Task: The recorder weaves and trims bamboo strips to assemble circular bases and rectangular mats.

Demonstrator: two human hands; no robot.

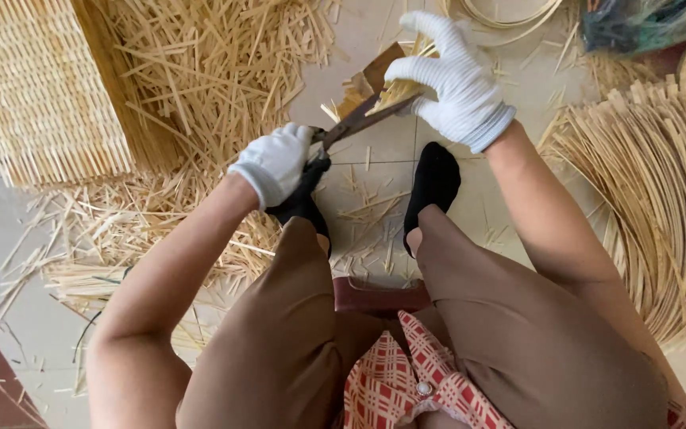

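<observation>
Now gloved hands, shears (356,121) — pale bamboo strips (397,91)

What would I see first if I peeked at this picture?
Two white-gloved hands in the middle: the left hand grips dark scissors, and the right hand holds a bundle of pale strips at the blades. Straw-coloured offcuts litter the floor, with a woven mat top left.

Both the left hand (274,163) and the right hand (454,75) wear white knitted gloves. The dark metal scissors (343,127) have black handles. The thin bamboo strips (395,91) are pale yellow, as is the flat woven bamboo panel (37,87) with its fine basket-weave pattern. The socks (433,183) are black, the trousers (279,342) plain brown, the shirt (391,381) red-and-white checked, the floor tiles (383,24) light beige.
</observation>
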